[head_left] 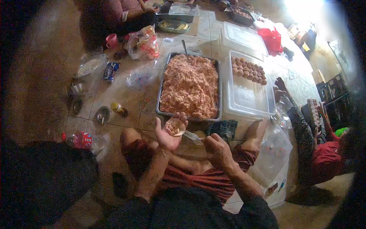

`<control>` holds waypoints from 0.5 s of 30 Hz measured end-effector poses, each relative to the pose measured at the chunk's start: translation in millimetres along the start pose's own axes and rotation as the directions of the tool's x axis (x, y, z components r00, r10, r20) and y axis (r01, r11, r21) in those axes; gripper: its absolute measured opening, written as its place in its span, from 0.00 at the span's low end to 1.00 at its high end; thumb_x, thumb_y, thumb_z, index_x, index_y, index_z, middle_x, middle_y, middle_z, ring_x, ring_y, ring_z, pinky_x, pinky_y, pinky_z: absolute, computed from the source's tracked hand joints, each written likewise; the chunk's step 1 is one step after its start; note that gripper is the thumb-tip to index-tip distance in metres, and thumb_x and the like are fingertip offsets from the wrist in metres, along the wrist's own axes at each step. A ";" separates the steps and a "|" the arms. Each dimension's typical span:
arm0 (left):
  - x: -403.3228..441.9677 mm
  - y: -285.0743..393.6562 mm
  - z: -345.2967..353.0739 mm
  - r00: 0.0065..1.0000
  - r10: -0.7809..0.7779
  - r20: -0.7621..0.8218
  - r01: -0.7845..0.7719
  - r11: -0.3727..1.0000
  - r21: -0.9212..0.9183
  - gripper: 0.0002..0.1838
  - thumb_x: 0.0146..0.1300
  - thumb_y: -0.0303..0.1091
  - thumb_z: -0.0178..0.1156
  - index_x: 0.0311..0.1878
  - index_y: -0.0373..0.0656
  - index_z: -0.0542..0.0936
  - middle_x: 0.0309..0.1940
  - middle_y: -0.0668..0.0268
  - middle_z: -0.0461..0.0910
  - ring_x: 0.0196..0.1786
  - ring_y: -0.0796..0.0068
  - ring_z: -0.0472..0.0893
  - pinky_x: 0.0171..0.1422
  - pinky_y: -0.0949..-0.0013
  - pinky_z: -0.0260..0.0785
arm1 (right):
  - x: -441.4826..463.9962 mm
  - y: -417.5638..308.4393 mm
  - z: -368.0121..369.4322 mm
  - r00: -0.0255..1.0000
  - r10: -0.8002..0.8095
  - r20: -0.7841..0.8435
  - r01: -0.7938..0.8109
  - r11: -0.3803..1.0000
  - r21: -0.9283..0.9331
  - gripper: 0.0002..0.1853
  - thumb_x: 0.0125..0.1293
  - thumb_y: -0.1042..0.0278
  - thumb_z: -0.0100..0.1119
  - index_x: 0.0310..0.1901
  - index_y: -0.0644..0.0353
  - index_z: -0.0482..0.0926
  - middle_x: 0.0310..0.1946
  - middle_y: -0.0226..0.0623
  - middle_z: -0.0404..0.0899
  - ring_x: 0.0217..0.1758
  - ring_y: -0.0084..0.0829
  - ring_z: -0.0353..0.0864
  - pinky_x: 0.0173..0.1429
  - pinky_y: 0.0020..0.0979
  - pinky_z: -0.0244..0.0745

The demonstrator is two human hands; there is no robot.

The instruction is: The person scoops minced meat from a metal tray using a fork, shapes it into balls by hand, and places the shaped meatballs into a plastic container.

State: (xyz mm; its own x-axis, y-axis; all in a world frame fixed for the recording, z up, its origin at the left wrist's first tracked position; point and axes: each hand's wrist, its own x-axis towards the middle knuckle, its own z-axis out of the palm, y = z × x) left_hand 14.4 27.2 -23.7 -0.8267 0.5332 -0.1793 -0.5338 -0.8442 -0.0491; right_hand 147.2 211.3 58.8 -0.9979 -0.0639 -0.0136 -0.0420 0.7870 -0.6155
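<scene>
My left hand is palm up with a round, pale wrapper on its palm and fingers, some pinkish filling on it. My right hand grips a fork-like utensil, whose head is beside the wrapper's right edge. Just beyond both hands stands a metal tray heaped with pinkish minced mixture; a spoon handle sticks up at its far end. To its right, a clear plastic container holds rows of small brownish pieces in its far part.
Left on the tiles are a small yellow-capped bottle, a metal bowl, a blue packet and a red-labelled bottle. A lid lies far right. A person in red sits right, another person far left.
</scene>
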 end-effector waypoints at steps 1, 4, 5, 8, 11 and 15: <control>-0.2 -0.2 3.9 0.998 0.009 0.056 -0.014 0.996 0.091 0.50 0.69 0.74 0.40 0.62 0.26 0.73 0.60 0.41 0.76 0.62 0.45 0.77 0.69 0.43 0.69 | 5.4 -2.5 1.1 0.995 -0.059 -0.079 0.063 0.997 0.049 0.23 0.57 0.78 0.60 0.56 0.53 0.77 0.47 0.41 0.77 0.47 0.45 0.82 0.49 0.40 0.80; -14.2 -8.5 26.0 0.986 -0.166 0.011 0.163 0.978 0.134 0.52 0.68 0.76 0.38 0.61 0.25 0.72 0.61 0.41 0.76 0.63 0.45 0.76 0.70 0.44 0.67 | 17.1 11.2 24.7 0.967 -0.180 -0.178 0.192 0.980 0.049 0.17 0.60 0.79 0.60 0.52 0.56 0.79 0.40 0.41 0.75 0.43 0.46 0.80 0.45 0.40 0.79; -18.7 -10.6 34.2 0.971 -0.237 -0.029 0.238 0.957 0.164 0.52 0.68 0.77 0.37 0.61 0.25 0.72 0.60 0.42 0.76 0.62 0.46 0.76 0.70 0.46 0.67 | 17.6 7.6 19.0 0.972 -0.173 -0.156 0.175 0.985 -0.002 0.15 0.61 0.79 0.59 0.50 0.57 0.79 0.38 0.41 0.73 0.41 0.45 0.79 0.43 0.41 0.79; -15.6 4.0 7.7 0.988 -0.135 -0.075 0.148 0.962 0.229 0.53 0.67 0.77 0.37 0.58 0.25 0.74 0.58 0.44 0.78 0.58 0.49 0.79 0.68 0.48 0.69 | 17.6 -1.3 4.2 0.972 -0.177 -0.154 0.173 0.984 -0.037 0.13 0.62 0.79 0.59 0.49 0.60 0.80 0.37 0.41 0.72 0.38 0.44 0.77 0.41 0.41 0.78; -15.9 -7.3 -4.4 0.984 -0.118 -0.132 0.150 0.953 0.264 0.52 0.68 0.77 0.37 0.55 0.25 0.77 0.54 0.45 0.81 0.55 0.50 0.80 0.67 0.49 0.70 | 12.3 33.8 42.0 0.964 -0.230 -0.133 0.246 0.962 0.117 0.18 0.61 0.76 0.60 0.54 0.56 0.78 0.45 0.42 0.73 0.46 0.44 0.79 0.46 0.37 0.79; -19.6 -2.4 -19.1 0.979 -0.124 -0.160 0.150 0.976 0.160 0.45 0.72 0.71 0.40 0.53 0.27 0.78 0.50 0.44 0.82 0.53 0.49 0.80 0.62 0.50 0.73 | 5.8 45.8 21.1 0.970 -0.231 -0.072 0.226 0.971 -0.080 0.21 0.61 0.72 0.63 0.57 0.54 0.77 0.51 0.42 0.74 0.51 0.45 0.81 0.51 0.33 0.79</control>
State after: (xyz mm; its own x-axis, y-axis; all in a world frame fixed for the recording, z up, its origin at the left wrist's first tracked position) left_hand 35.3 17.7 -38.9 -0.7151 0.6182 -0.3264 -0.6730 -0.7350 0.0823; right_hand 140.5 234.0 13.9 -0.9620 -0.1997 0.1863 -0.2699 0.7989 -0.5375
